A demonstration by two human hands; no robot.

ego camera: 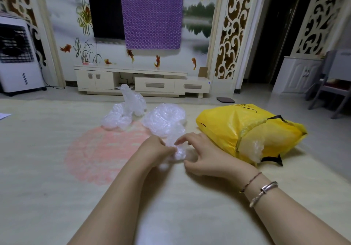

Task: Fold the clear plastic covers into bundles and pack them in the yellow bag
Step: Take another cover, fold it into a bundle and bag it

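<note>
On the carpet [47,159], the left hand [153,150] and the right hand [201,153] both pinch one clear plastic cover [167,123] with curled fingers. A second cover [125,110] lies behind it, apart. The yellow bag [237,127] lies just right of the hands, with clear plastic [252,148] showing in its mouth.

Two plastic covers [144,115] lie on the rug [57,169], left of the bag [228,127], before the cabinet [140,81].

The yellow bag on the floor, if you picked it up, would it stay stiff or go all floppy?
Probably floppy: the yellow bag is thin, wrinkled plastic that sags on the mat. It is likely light for its size, since only crinkly clear plastic shows at its open mouth. It might feel slippery too, as its skin looks smooth and shiny.
</note>
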